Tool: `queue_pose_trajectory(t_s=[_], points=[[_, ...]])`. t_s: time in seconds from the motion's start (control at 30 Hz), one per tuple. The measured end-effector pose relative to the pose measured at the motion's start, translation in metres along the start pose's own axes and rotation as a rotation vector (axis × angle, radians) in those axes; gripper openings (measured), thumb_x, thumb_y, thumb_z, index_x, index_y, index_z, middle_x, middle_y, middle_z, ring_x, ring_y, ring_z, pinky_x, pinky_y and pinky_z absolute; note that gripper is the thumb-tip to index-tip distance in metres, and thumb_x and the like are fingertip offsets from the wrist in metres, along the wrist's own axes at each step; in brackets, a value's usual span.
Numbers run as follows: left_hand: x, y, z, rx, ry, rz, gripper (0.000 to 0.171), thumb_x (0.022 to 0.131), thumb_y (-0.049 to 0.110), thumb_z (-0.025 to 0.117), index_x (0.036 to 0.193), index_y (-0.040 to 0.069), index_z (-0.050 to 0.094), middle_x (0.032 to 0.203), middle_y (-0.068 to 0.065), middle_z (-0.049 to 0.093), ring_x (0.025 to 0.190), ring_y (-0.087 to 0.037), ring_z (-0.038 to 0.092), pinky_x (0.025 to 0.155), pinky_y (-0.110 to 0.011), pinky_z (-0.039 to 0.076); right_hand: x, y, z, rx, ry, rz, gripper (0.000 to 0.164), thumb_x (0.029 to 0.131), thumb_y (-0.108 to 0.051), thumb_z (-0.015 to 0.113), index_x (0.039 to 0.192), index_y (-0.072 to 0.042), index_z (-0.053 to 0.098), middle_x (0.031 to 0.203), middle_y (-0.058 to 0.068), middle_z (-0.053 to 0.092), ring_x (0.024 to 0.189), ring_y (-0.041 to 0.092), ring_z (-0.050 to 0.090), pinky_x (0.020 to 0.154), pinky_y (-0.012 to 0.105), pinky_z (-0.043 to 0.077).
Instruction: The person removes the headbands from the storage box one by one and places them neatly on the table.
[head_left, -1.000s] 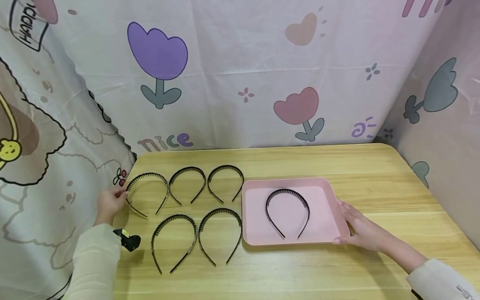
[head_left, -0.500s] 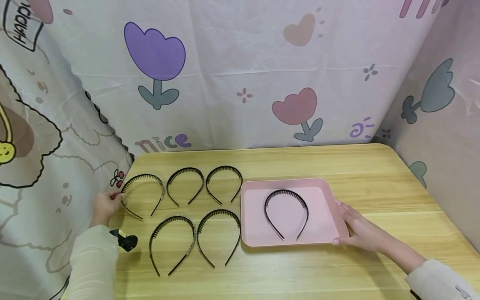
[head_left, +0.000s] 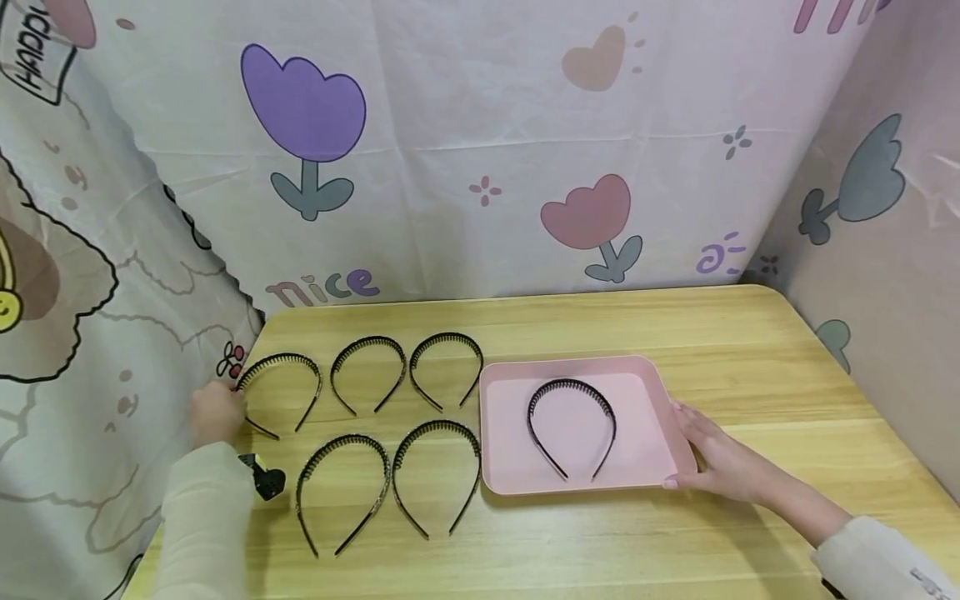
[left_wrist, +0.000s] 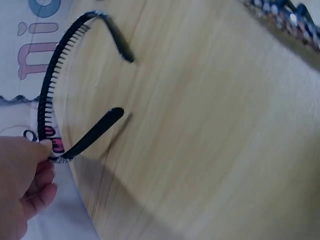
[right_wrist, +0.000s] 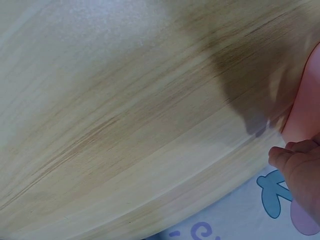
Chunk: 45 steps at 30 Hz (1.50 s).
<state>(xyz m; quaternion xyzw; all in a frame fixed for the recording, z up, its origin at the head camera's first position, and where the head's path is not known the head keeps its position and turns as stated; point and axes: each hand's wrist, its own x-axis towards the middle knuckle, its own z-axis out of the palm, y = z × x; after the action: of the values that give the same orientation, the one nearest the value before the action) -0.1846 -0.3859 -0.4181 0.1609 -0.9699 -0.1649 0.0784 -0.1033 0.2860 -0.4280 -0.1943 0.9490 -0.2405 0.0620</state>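
Observation:
My left hand (head_left: 216, 414) pinches the left side of a black toothed headband (head_left: 283, 357) at the table's far left. In the left wrist view, thumb and finger hold this headband (left_wrist: 46, 95) near a silvery band, and one leg tip casts a shadow on the wood. My right hand (head_left: 729, 463) grips the right end of a pink tray (head_left: 651, 433), thumb at its front corner. One black headband (head_left: 572, 384) lies inside the tray. Two headbands lie in the back row, a middle one (head_left: 368, 341) and one (head_left: 447, 337) beside the tray.
In the front row lie a left headband (head_left: 355, 438) and a right headband (head_left: 437, 425), the latter close to the tray's left wall. Patterned cloth (head_left: 435, 167) hangs behind the wooden table (head_left: 570, 550) and along both sides.
The left hand has turned, and the headband it pinches has shifted slightly and now looks narrower. The whole head view has drifted a little. Right hand and tray stay put.

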Motion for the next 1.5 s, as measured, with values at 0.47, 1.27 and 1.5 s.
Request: queue_pose_trajectory(t_s=[0.47, 1.27, 1.5], points=[[-0.01, -0.005, 0.007, 0.204, -0.076, 0.032, 0.021, 0.083, -0.008, 0.04, 0.085, -0.023, 0.055, 0.084, -0.043, 0.053, 0.078, -0.053, 0.054, 0.064, -0.055, 0.049, 0.005, -0.003, 0.005, -0.016, -0.006, -0.04, 0.103, 0.07, -0.048, 0.075, 0.14, 0.009, 0.027, 0.144, 0.033, 0.027, 0.128, 0.051, 0.03, 0.096, 0.063, 0.032], [-0.039, 0.019, 0.026, -0.051, -0.09, 0.04, 0.029, 0.084, 0.012, 0.05, 0.059, 0.004, 0.036, 0.051, -0.009, 0.041, 0.049, -0.021, 0.037, 0.044, -0.029, 0.03, -0.002, 0.001, 0.001, 0.01, 0.01, -0.008, 0.107, 0.069, -0.044, 0.077, 0.142, 0.011, 0.02, 0.142, 0.037, 0.025, 0.126, 0.054, 0.029, 0.094, 0.067, 0.03], [-0.037, 0.019, 0.027, -0.067, -0.072, 0.022, 0.02, 0.082, 0.005, 0.046, 0.064, -0.001, 0.041, 0.057, -0.018, 0.046, 0.053, -0.025, 0.04, 0.045, -0.03, 0.032, -0.002, 0.002, 0.001, 0.027, 0.001, -0.009, 0.107, 0.07, -0.043, 0.076, 0.143, 0.01, 0.018, 0.143, 0.036, 0.024, 0.127, 0.054, 0.028, 0.095, 0.066, 0.03]])
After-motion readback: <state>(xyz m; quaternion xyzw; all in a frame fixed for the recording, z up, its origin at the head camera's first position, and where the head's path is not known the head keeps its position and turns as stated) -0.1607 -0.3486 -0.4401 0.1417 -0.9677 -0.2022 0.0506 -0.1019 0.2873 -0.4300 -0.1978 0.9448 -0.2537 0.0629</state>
